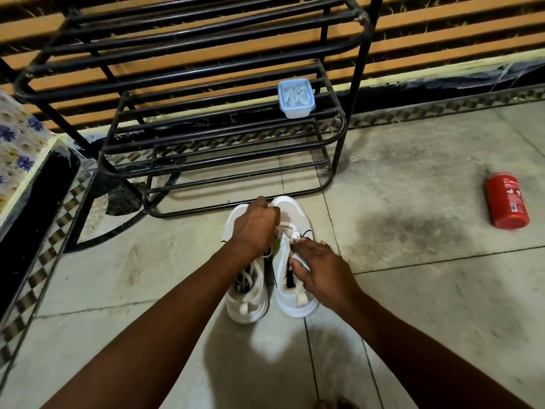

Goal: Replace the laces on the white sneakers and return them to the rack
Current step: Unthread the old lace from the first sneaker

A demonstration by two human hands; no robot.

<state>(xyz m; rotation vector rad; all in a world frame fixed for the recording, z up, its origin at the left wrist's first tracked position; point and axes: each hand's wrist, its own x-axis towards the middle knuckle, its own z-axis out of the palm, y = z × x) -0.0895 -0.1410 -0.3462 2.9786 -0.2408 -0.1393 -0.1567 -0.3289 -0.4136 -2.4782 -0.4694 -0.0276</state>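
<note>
White sneakers (247, 305) (floor, beside rack (362, 66)) | left fingers (271, 214) pinch lace (288, 226) | right fingers (306, 247) grip right sneaker (295, 300)

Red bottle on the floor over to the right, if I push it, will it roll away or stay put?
The red bottle lies on its side on the smooth tiled floor, so a sideways push would probably roll it. It looks like plastic, so likely light and unlikely to break.
</note>
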